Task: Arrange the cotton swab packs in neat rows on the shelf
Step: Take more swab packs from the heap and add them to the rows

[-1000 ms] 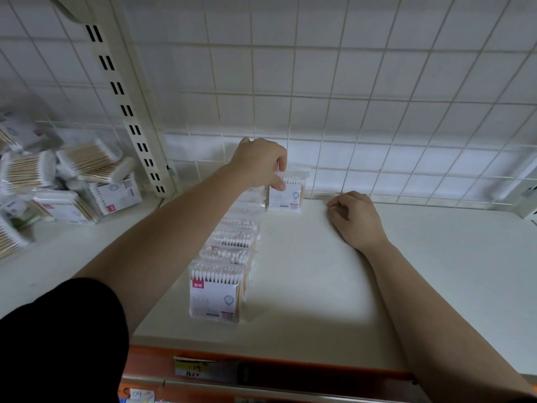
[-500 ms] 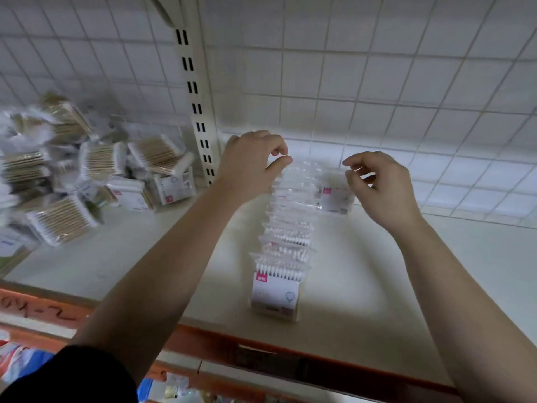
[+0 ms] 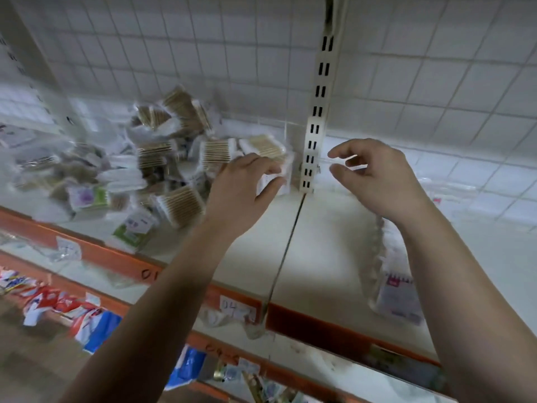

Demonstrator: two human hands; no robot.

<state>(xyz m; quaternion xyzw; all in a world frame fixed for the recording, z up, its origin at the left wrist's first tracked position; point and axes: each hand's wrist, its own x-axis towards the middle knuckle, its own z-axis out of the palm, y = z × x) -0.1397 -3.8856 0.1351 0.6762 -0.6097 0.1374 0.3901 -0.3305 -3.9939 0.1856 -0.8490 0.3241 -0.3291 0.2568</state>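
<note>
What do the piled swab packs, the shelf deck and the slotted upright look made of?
The swab packs: clear glossy plastic film, going by the glare and the visible contents; the sticks are tan, likely wood or bamboo. The shelf deck: smooth matte off-white, probably painted sheet metal. The slotted upright: cream painted metal, judging by its punched slots.

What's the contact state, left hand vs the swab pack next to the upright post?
Cannot tell. Head view: the left hand brackets the swab pack by the upright post between thumb and forefinger, but blur hides any contact.
</note>
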